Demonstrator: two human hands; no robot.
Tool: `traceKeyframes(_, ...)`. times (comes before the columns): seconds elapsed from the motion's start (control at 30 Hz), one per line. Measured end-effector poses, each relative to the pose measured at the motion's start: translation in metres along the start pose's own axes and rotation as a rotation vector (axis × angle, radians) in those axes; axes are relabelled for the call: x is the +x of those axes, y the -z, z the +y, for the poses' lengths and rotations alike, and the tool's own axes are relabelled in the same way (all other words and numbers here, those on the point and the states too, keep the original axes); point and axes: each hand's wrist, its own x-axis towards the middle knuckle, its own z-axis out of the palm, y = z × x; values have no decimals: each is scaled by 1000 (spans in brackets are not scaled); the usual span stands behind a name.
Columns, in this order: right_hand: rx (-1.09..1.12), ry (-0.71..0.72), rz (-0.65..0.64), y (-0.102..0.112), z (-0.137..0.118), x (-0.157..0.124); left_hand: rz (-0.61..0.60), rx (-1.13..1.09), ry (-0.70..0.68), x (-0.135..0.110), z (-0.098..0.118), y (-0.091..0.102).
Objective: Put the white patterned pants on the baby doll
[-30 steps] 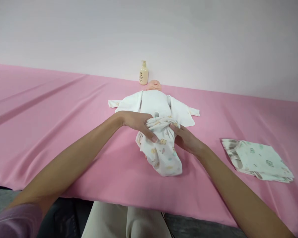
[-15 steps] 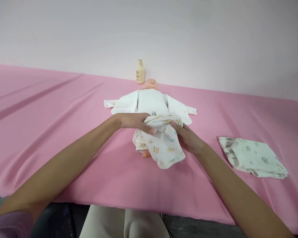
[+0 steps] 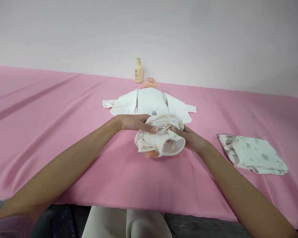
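While the pink-draped counter [image 3: 109, 185] spreads before you, a doll [image 3: 152, 100] lies on it, its white top [image 3: 125, 103] splayed open. Folded cloth [image 3: 259, 153] rests at your right. Your left hand [image 3: 137, 124] and right hand [image 3: 191, 137] have their fingers gripping the bunched, patterned garment [image 3: 162, 137] around the doll's lower end. A pump bottle [image 3: 139, 72] stands near its head; a foot [image 3: 152, 154] peeks out.

The left hand [image 3: 136, 123] and right hand [image 3: 192, 138] held a bunched-up cloth [image 3: 152, 138]. A doll [image 3: 149, 83] with a white top [image 3: 152, 101] lay on the pink sheet [image 3: 119, 185] near a bottle [image 3: 139, 72]. A folded cloth [image 3: 258, 153] lay on the right.
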Motion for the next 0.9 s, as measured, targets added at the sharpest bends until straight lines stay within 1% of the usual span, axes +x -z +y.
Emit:
traceKeyframes(0.07, 72, 24, 51, -3, 3, 3, -51, 2, -10, 1, 1, -1)
traceKeyframes(0.17, 80, 0, 34, -4, 4, 6, -91, 24, 29, 0, 2, 0)
traceKeyframes(0.23, 43, -30, 8, 0, 4, 6, -68, 55, 31, -1, 2, 2)
traceKeyframes(0.3, 11, -60, -18, 6, 6, 5, -25, 87, -8, -3, 1, 6)
traceKeyframes(0.37, 2, -58, -47, 10, 7, 5, 5, 108, -55, -6, -1, 11)
traceKeyframes(0.43, -2, -24, -49, 9, 6, 5, 21, 112, -87, -8, -2, 14)
traceKeyframes(0.5, -22, -12, -2, 1, 1, 5, 38, 101, -88, -10, -3, 16)
traceKeyframes(0.57, -29, -28, 120, -13, -6, 5, 60, 79, -75, -10, -3, 15)
traceKeyframes(0.67, 7, -30, 384, -37, -13, 2, 67, 24, -46, -7, -3, 9)
traceKeyframes(0.73, 11, -26, 560, -52, -13, -1, 60, -17, -19, -4, -1, 4)
traceKeyframes(0.83, -57, -18, 766, -74, -8, -9, 51, -25, 30, 0, 5, -3)
traceKeyframes(0.9, -144, -33, 873, -90, -4, -17, 44, 52, 58, 2, 12, -7)
